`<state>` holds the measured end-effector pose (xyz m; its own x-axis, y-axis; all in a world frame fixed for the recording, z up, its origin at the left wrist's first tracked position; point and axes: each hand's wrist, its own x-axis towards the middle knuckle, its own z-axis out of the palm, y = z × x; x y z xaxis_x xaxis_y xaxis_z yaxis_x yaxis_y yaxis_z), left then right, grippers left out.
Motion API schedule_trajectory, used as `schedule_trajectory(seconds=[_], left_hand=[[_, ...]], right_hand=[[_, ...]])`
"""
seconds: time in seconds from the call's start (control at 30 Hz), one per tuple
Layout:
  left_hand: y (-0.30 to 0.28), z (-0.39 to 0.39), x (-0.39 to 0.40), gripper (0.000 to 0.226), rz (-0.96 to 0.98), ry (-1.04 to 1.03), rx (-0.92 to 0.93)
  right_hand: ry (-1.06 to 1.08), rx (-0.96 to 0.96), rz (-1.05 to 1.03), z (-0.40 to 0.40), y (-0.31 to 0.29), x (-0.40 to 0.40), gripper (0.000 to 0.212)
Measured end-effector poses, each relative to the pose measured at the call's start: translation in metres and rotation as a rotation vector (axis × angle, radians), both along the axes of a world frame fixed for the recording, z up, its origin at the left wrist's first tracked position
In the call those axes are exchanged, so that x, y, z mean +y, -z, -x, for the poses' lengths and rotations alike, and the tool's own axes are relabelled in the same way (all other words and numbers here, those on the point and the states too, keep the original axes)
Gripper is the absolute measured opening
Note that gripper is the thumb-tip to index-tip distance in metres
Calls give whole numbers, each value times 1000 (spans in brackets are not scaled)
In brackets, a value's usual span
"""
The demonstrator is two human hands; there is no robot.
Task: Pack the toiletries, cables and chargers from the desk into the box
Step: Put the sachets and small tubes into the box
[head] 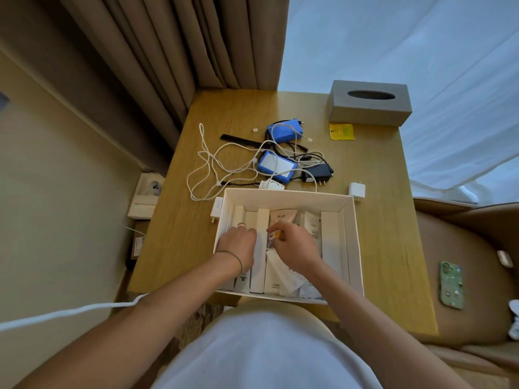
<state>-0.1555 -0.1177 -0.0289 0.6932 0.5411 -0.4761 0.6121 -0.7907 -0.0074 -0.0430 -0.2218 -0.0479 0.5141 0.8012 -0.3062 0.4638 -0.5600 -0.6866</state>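
Observation:
A white cardboard box (354, 237) sits at the desk's near edge, holding several white toiletry tubes and sachets (262, 220) laid side by side. Both hands are inside it. My left hand (237, 244) rests palm down on the left tubes, fingers together. My right hand (293, 245) pinches a small packet with an orange patch (277, 234). Behind the box lie tangled white cables (207, 167), two blue battery packs (282, 131) (276, 165), a black charger (318, 173), a white plug adapter (357, 191), another white charger (271, 185) and a black comb (238, 140).
A grey tissue box (369, 103) stands at the desk's back right, with a yellow sachet (342, 131) in front of it. A white adapter (216, 210) leans against the box's left wall. A green phone (450, 284) lies on the brown seat at right. Curtains hang behind.

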Motion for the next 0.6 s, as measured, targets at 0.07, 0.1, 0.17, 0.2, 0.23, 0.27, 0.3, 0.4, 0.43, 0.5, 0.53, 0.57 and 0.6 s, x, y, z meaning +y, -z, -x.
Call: schedule_trajectory(seconds=[0.07,0.1,0.17,0.2,0.23,0.27,0.3,0.4,0.43,0.5,0.53,0.57,0.6], left_hand=[[1,0,-2,29,-30,19,29],[1,0,-3,27,-41,27,43],[2,2,-5,27,-55,44,69],[2,2,-6,27,-63,50,69],[0,1,-6,28,-68,51,53],[-4,-1,-5,28,-70,45,15],[-9,-4,-4,27,-66,33,-47],[-33,-16,5,26,-69,-3,-312],[-43,-20,10,26,-76,-7,-397],[-60,-29,21,23,-68,-7,-537],[-67,-33,27,21,-60,-5,-592],[-73,-39,33,19,-58,0,-633],[-78,-45,40,17,-65,7,-661]], right_hand=[[-7,11,11,-3,-3,0,31],[-8,18,16,-4,-5,1,31],[-10,31,21,-8,-10,1,31],[-12,34,18,-10,-13,2,31],[-9,34,8,-13,-17,3,30],[1,30,-10,-16,-21,5,28],[13,27,-35,-21,-27,8,27],[44,59,-82,-38,-44,20,25],[58,71,-99,-45,-50,24,25],[92,49,-149,-61,-59,33,24],[115,30,-178,-69,-64,38,24],[140,19,-203,-78,-68,42,24],[165,16,-217,-87,-70,46,24]])
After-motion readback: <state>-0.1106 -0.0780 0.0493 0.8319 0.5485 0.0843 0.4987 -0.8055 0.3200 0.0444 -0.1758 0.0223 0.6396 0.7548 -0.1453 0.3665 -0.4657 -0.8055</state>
